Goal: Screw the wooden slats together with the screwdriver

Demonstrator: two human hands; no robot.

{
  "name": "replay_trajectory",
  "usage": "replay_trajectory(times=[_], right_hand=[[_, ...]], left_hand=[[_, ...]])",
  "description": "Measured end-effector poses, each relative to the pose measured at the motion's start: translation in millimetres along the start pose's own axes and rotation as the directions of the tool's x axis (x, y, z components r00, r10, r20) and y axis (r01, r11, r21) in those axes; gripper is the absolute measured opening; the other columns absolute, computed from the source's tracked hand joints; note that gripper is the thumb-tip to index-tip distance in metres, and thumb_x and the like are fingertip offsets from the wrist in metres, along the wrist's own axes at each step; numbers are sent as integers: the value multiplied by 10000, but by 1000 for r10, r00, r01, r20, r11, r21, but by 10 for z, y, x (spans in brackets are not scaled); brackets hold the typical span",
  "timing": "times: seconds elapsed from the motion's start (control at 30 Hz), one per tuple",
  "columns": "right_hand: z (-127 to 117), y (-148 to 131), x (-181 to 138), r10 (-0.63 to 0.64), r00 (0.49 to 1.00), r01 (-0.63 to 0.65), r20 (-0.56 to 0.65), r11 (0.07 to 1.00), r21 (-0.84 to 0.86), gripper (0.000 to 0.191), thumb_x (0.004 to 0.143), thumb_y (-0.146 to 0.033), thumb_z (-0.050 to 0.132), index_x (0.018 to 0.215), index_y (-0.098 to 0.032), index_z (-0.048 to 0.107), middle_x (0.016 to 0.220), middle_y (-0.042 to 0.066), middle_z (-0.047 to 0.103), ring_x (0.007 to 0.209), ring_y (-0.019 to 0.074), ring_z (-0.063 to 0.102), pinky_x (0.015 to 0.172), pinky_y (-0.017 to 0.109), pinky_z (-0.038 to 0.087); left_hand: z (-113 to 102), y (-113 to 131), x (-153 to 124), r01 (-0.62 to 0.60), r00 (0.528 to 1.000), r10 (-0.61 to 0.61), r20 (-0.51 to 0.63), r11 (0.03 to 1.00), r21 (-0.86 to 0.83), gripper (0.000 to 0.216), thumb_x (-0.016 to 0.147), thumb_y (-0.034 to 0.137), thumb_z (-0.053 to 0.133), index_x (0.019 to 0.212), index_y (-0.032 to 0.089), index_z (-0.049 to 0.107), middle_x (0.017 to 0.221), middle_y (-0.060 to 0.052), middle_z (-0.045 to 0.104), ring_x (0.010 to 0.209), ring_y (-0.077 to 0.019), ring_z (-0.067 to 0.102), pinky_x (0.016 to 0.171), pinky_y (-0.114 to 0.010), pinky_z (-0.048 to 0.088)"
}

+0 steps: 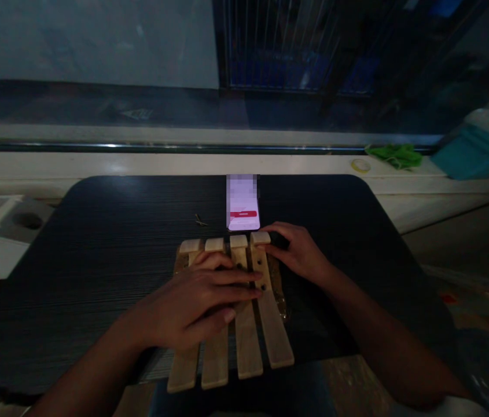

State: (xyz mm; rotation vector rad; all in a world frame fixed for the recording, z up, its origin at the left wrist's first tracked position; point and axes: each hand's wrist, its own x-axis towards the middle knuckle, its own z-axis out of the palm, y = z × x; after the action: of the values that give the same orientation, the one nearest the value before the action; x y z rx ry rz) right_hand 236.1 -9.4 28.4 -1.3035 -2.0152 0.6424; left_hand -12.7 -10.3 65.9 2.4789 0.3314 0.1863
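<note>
Several pale wooden slats point(248, 341) lie side by side, pointing toward me, each with a raised block at its far end. Dark round holes show in the rightmost slat point(278, 333). Beneath the far halves is a brown, shiny-edged slab point(275, 272), mostly covered. My left hand point(201, 295) rests flat across the slats, fingers stretched out to the rightmost one. At that slat's far end, my right hand point(298, 249) grips the raised block between thumb and fingers.
A lit phone point(243, 202) lies just beyond the slats on the dark table point(109, 249). Small thin pieces point(201, 220) are left of it. On the window sill are a tape roll point(360, 166), a green cloth point(395, 155) and a teal container point(474, 150).
</note>
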Motion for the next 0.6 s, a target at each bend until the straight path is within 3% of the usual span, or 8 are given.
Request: replay_trajectory(times=[0.6], right_hand=[[6,22,-11,7,1000,-8,13,1000,20,191,834,-284,652,1009,-208,656,1013,56,737,928,195,695,839,348,533]], left_hand=[[12,1,-12,36,999,-35,19,999,-19,499,917,224,428,1411,291,447,1453,8,484,1182,-249,487,996,-417,342]])
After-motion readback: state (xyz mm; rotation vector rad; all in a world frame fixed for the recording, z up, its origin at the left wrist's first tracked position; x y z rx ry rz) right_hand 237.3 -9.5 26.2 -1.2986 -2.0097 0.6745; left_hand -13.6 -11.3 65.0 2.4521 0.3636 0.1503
